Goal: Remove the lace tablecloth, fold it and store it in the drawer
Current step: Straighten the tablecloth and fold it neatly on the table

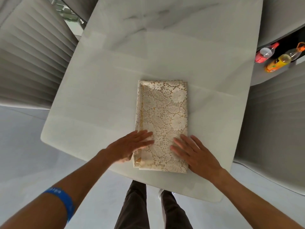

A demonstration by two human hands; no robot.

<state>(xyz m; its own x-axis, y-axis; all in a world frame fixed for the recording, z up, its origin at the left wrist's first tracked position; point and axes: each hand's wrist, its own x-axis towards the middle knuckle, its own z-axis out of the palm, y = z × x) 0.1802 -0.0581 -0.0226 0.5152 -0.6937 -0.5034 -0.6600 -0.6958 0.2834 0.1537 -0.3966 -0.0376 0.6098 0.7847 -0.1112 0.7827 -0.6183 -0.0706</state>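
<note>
We have the lace tablecloth [162, 124] folded into a neat long packet. It lies flat on the white marble table [115, 80], close to the table edge nearest us.

Our left hand [132, 145] rests on the packet's near left edge. Its fingers are straight and flat on the lace, holding nothing. Our right hand [194, 152] rests on the packet's near right corner, fingers straight too, pressing down.

We think the folding is nearly done, and we are smoothing the packet flat. Maybe it needs one more fold to get smaller. After that we must slide our fingers under the packet, lift it without letting the layers slip open, and carry it to the drawer. We cannot see any drawer here.
</note>
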